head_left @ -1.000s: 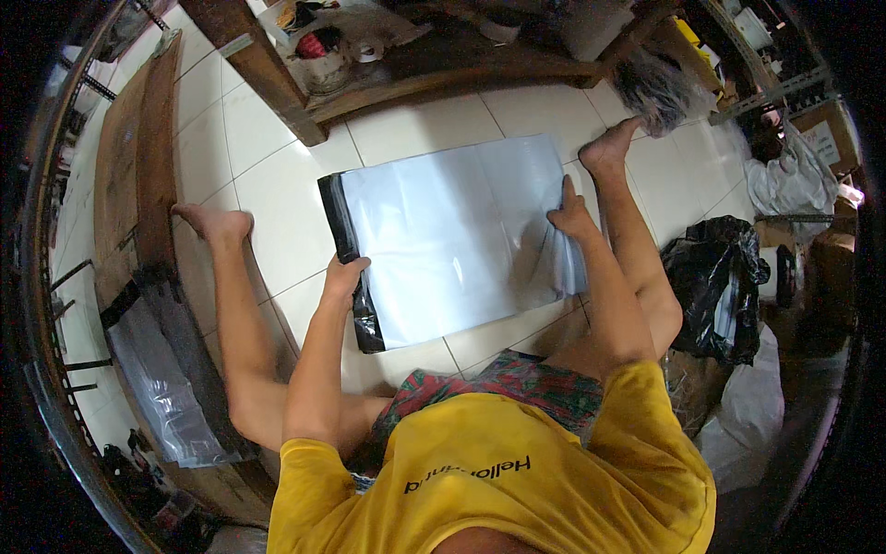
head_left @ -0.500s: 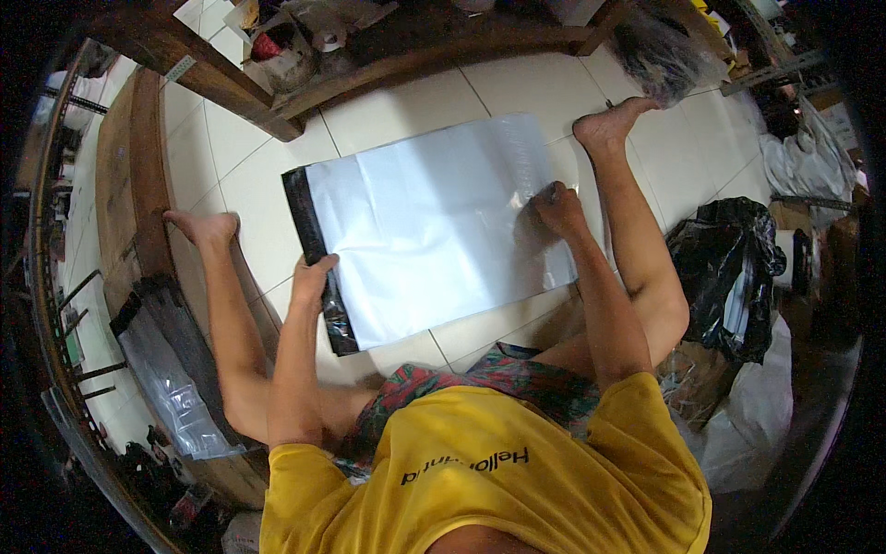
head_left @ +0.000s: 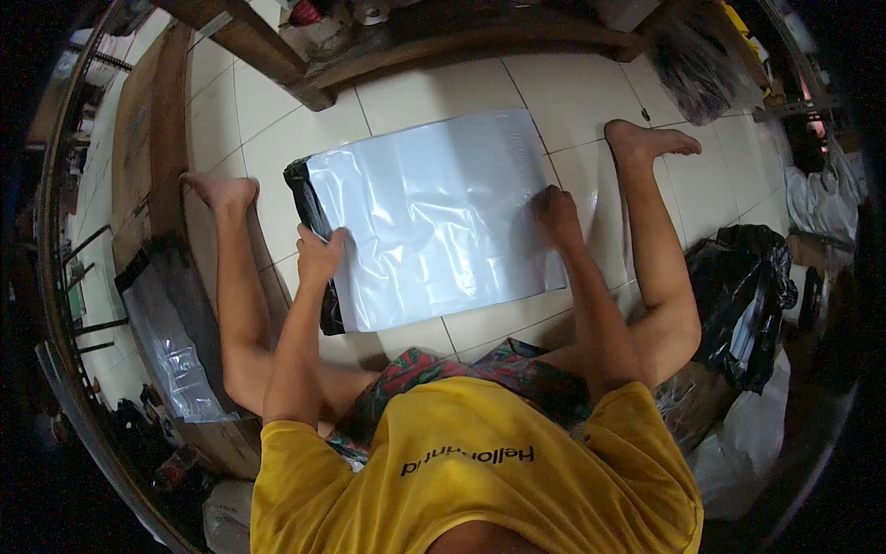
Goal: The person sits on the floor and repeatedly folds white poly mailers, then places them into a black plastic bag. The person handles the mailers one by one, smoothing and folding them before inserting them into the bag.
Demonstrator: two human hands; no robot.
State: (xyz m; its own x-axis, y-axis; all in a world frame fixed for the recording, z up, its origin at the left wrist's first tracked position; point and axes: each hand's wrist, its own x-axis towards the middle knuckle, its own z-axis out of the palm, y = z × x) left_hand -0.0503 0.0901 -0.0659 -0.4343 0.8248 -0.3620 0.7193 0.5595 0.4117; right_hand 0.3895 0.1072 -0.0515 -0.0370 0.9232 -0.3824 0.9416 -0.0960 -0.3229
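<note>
Hardly clear: right hand's (head_left: 560, 223) fingers (head_left: 553, 197) on plastic (head_left: 429, 222)

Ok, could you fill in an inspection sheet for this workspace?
Surface: pale tiled floor.
Job's things: white plastic sheeting spread over the floor, with a black strip along its left.
Clutter: black plastic bag at right; crumpled see-through plastic, upper right.
Hands: left hand at the black strip; right hand, fingers curled, at the sheeting's right end; grips unclear.
Cables: nothing seen.
Surroundings: wooden frame ahead; wooden board at left.
</note>
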